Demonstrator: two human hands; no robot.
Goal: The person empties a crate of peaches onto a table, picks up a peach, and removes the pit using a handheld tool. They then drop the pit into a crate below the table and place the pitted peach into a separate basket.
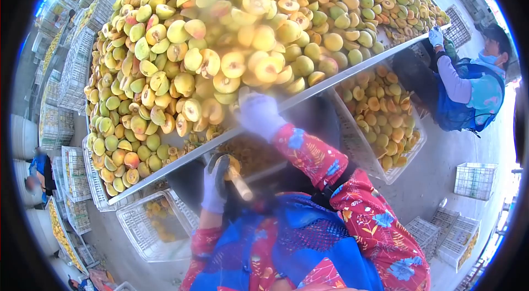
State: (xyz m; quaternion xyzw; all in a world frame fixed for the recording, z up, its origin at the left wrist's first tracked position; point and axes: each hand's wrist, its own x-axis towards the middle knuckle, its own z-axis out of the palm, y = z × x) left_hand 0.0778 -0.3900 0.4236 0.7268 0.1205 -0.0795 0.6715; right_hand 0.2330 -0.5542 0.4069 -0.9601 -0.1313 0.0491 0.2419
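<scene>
In the head view, see the right hand [259, 114], gloved in white, stretched over the metal rim [358, 70] of the table towards the fruit [232, 64]; touching or just short, cannot tell which. Cannot tell its fingers as apart or together either, with blur across the tips. Lower and to the left, on the near side of the rim, find the left hand [214, 183], gloved, bent close beside a wooden handle [241, 187] with an orange end piece [234, 165]. Cannot tell a clamped grip there from a loose one.

Look for the fruit in a deep heap on the table, many in halves, some with brown centres facing up. To handle well, take from the near slope with a light pinch at the sides, and spare the soft cut faces. Best draw from the top, so as not to loosen a slide.

Mind the rim, running slantwise beneath the right wrist; lift over rather than drag a sleeve [311, 156] along. Below, allow for the fruit-filled crate [408, 161] on the right and another crate [140, 244] on the left. Leave elbow room short of the co-worker [479, 87], well apart at the far right
</scene>
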